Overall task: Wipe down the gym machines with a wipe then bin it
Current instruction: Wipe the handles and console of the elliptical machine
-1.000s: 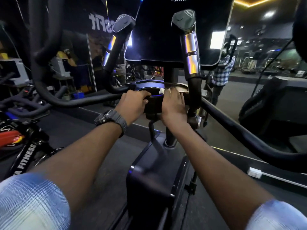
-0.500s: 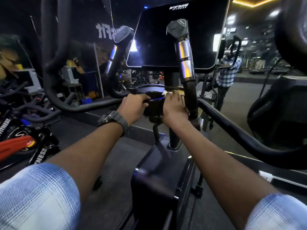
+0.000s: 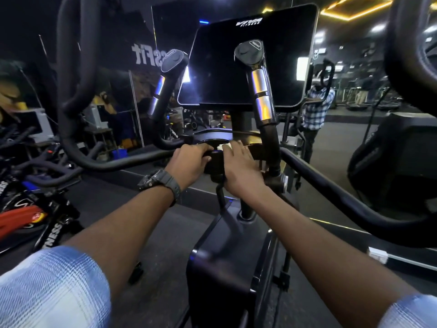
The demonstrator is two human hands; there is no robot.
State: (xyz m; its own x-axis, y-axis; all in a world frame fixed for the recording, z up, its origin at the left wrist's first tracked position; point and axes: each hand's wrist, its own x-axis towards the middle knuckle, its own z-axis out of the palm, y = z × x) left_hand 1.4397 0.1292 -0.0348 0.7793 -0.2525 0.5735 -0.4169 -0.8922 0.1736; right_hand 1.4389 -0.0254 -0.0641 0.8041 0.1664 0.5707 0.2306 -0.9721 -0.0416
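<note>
- Head view: the wipe (image 3: 223,146) shows as a small pale scrap under the fingertips of the right hand (image 3: 240,168), pressed onto the black tray (image 3: 212,138) just below the console screen (image 3: 248,60) of the elliptical machine (image 3: 222,268).
- The right hand lies flat with its fingers spread over the wipe, pinning it by palm pressure and not by a pinch (most of the wipe is hidden beneath the hand).
- The left hand (image 3: 189,162) is curled shut over the tray's near edge just beside the right; it seems to brace the tray, and it appears to hold nothing loose.
- A dark watch (image 3: 160,182) sits on the left wrist.
- Two upright grips rise either side of the screen, the right grip (image 3: 260,91) standing close to the right hand.
- Judged stage: the tray is mid-wipe; the grips, screen and long handlebar (image 3: 354,202) look yet to be done, and no bin is in sight.
- Risk: with only flat pressure on it, the wipe could bunch or slide off the tray's edge and drop to the floor behind the machine housing.
- Risk: a wide sweep to the right could knock the knuckles against the right grip's post.
- Risk: the dim light could leave patches of black plastic missed.
</note>
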